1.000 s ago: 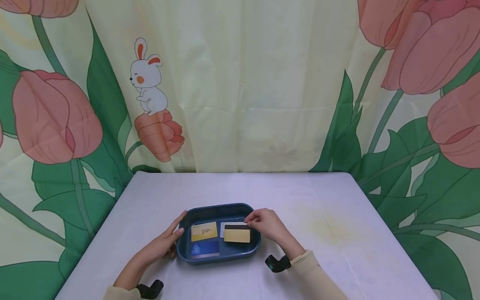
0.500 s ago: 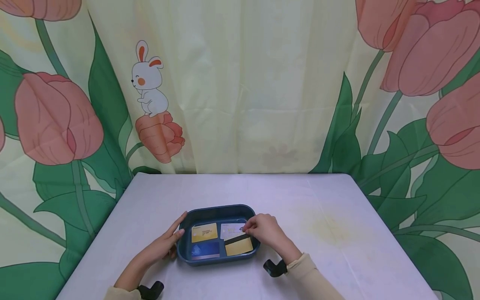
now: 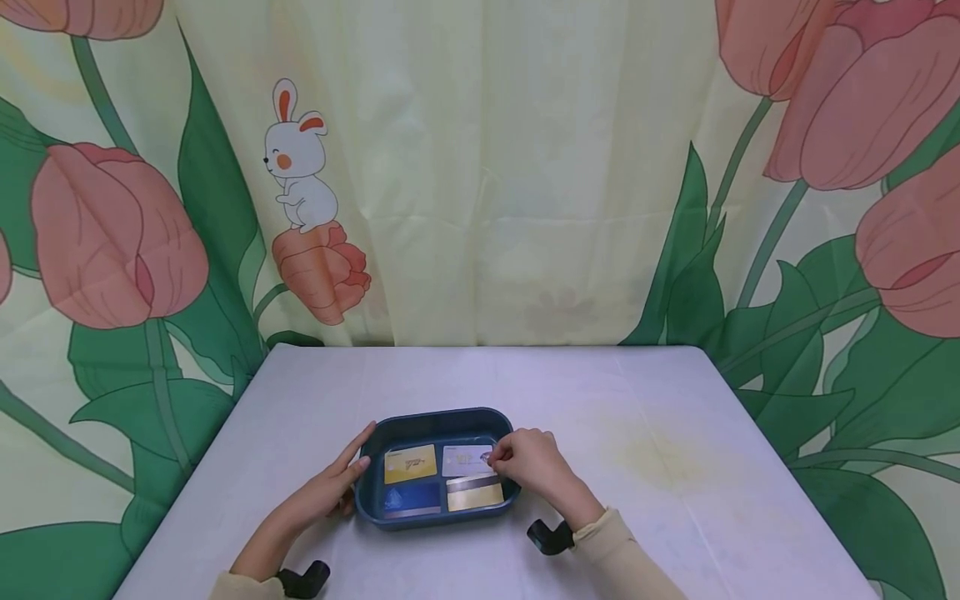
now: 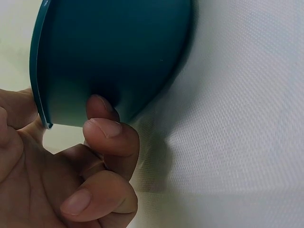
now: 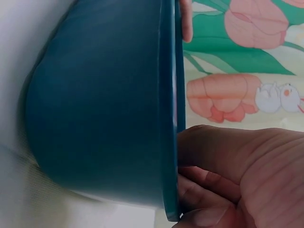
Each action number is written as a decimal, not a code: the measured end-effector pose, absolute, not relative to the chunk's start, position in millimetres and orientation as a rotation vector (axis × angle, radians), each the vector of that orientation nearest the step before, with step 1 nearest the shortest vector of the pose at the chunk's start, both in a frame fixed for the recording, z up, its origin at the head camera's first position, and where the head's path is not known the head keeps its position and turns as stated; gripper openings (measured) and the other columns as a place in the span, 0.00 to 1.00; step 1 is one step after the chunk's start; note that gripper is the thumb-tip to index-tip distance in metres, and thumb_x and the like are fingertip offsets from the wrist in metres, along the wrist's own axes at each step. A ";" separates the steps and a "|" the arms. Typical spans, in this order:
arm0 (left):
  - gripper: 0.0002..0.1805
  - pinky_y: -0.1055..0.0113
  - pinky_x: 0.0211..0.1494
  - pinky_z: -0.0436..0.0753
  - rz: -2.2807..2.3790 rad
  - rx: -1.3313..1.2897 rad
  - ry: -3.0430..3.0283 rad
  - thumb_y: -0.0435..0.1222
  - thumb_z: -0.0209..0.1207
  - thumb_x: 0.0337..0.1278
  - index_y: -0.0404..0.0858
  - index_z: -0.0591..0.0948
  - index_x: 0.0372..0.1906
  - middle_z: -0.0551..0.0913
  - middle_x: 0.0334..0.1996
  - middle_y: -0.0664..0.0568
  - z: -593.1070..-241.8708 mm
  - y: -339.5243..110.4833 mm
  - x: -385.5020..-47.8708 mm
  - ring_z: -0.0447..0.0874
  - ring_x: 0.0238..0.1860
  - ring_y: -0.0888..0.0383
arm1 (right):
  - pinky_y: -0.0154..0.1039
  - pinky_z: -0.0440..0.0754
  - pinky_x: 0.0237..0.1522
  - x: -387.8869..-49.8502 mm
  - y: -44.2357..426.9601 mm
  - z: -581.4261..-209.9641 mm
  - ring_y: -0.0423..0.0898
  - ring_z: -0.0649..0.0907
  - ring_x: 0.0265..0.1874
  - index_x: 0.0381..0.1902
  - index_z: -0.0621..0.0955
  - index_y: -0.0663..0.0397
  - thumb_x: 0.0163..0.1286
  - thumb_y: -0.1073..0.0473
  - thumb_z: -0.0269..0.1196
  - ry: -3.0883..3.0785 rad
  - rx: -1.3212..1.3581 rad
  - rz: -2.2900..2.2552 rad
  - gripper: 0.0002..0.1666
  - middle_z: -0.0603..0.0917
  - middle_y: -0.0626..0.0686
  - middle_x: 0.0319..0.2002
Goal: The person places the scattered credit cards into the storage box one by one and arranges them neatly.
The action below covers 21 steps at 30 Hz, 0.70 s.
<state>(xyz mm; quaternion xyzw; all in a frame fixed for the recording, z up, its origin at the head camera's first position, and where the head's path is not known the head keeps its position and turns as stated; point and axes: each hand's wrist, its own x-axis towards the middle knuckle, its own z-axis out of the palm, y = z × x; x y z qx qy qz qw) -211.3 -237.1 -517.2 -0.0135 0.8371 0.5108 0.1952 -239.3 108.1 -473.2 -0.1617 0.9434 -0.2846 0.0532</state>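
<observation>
A dark blue rounded tray [image 3: 408,523] holds several bank cards. My left hand [image 3: 326,492] grips its left end, thumb at the rim and fingers along the outer wall; the left wrist view shows these fingers [image 4: 109,128] curled against the tray. My right hand [image 3: 531,458] reaches over the right rim, thumb and index finger together at the right end of a white card [image 3: 463,460]. In the right wrist view the rim hides these fingertips. Below it lies a gold card with a dark stripe [image 3: 474,495]. On the left are a yellow card [image 3: 409,464] and a blue card [image 3: 412,497].
The tray stands on a white-covered table [image 3: 600,392], near its front. Behind hangs a curtain [image 3: 480,167] printed with tulips and a rabbit. Each wrist wears a black device, such as the one [image 3: 550,537] on the right.
The gold card has slid off the white card toward the front, tilted, then straightened below it, uncovering the white card. My right hand has lowered slightly. My left hand stays on the tray.
</observation>
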 end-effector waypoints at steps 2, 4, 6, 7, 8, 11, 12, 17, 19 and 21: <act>0.33 0.67 0.23 0.65 1.429 -0.027 2.342 0.52 0.43 0.83 0.68 0.47 0.83 0.67 0.67 0.36 -517.2 -237.0 -211.6 0.73 0.23 0.52 | 0.52 0.68 0.48 -238.6 108.1 -473.4 0.38 0.81 0.31 0.29 0.92 0.47 0.63 0.59 0.74 2.869 -0.491 -0.868 0.03 0.87 0.40 0.24; 0.33 0.67 0.23 0.65 1.429 -0.026 2.341 0.52 0.43 0.83 0.68 0.47 0.83 0.66 0.68 0.36 -517.2 -237.2 -211.8 0.73 0.23 0.52 | 0.52 0.68 0.48 -238.1 108.2 -473.5 0.39 0.82 0.32 0.29 0.92 0.47 0.63 0.59 0.74 2.866 -0.489 -0.868 0.03 0.88 0.40 0.24; 0.33 0.67 0.23 0.64 1.428 -0.030 2.346 0.52 0.44 0.83 0.68 0.48 0.83 0.66 0.68 0.36 -517.3 -237.4 -211.7 0.73 0.23 0.52 | 0.52 0.69 0.49 -238.1 108.3 -473.6 0.39 0.82 0.32 0.29 0.92 0.46 0.64 0.59 0.74 2.863 -0.491 -0.869 0.03 0.88 0.40 0.25; 0.32 0.67 0.22 0.64 1.429 -0.033 2.350 0.52 0.44 0.83 0.69 0.48 0.83 0.66 0.68 0.36 -517.3 -237.3 -211.8 0.73 0.23 0.51 | 0.53 0.69 0.49 -238.4 108.4 -473.7 0.39 0.82 0.32 0.29 0.92 0.45 0.64 0.58 0.74 2.860 -0.488 -0.869 0.04 0.88 0.40 0.25; 0.32 0.67 0.22 0.64 1.431 -0.035 2.354 0.51 0.44 0.83 0.69 0.48 0.83 0.66 0.68 0.36 -517.3 -237.1 -211.8 0.73 0.23 0.51 | 0.53 0.69 0.50 -239.0 108.7 -473.7 0.38 0.82 0.33 0.29 0.92 0.45 0.64 0.58 0.74 2.855 -0.482 -0.868 0.03 0.88 0.40 0.25; 0.32 0.67 0.22 0.65 1.435 -0.034 2.366 0.50 0.44 0.83 0.69 0.49 0.83 0.66 0.69 0.36 -517.0 -236.1 -211.6 0.73 0.23 0.51 | 0.54 0.69 0.51 -240.6 110.0 -473.1 0.38 0.82 0.33 0.31 0.92 0.45 0.66 0.56 0.73 2.846 -0.481 -0.868 0.04 0.88 0.39 0.26; 0.32 0.67 0.22 0.65 1.435 -0.034 2.373 0.50 0.44 0.84 0.69 0.49 0.83 0.66 0.69 0.35 -516.7 -235.9 -211.1 0.73 0.23 0.51 | 0.54 0.69 0.52 -240.9 110.4 -472.7 0.39 0.81 0.33 0.31 0.91 0.45 0.66 0.56 0.72 2.846 -0.490 -0.870 0.04 0.88 0.39 0.26; 0.38 0.64 0.26 0.71 1.396 -0.022 2.449 0.48 0.48 0.83 0.64 0.43 0.84 0.74 0.55 0.37 -511.6 -235.5 -208.8 0.72 0.26 0.51 | 0.50 0.72 0.48 -241.9 116.0 -469.1 0.41 0.78 0.33 0.41 0.90 0.47 0.71 0.55 0.68 2.849 -0.503 -0.924 0.06 0.88 0.42 0.35; 0.41 0.62 0.29 0.74 1.358 -0.010 2.499 0.47 0.50 0.81 0.62 0.40 0.85 0.76 0.47 0.41 -508.0 -235.9 -210.0 0.72 0.28 0.51 | 0.46 0.75 0.43 -243.1 120.2 -467.6 0.41 0.77 0.32 0.46 0.89 0.47 0.72 0.54 0.67 2.853 -0.478 -0.964 0.08 0.88 0.45 0.41; 0.43 0.60 0.32 0.76 1.297 0.004 2.559 0.48 0.53 0.80 0.59 0.40 0.85 0.77 0.44 0.43 -503.8 -237.3 -212.8 0.74 0.29 0.52 | 0.43 0.74 0.38 -245.7 125.4 -466.1 0.42 0.77 0.31 0.50 0.88 0.47 0.72 0.54 0.67 2.874 -0.448 -0.993 0.11 0.88 0.48 0.47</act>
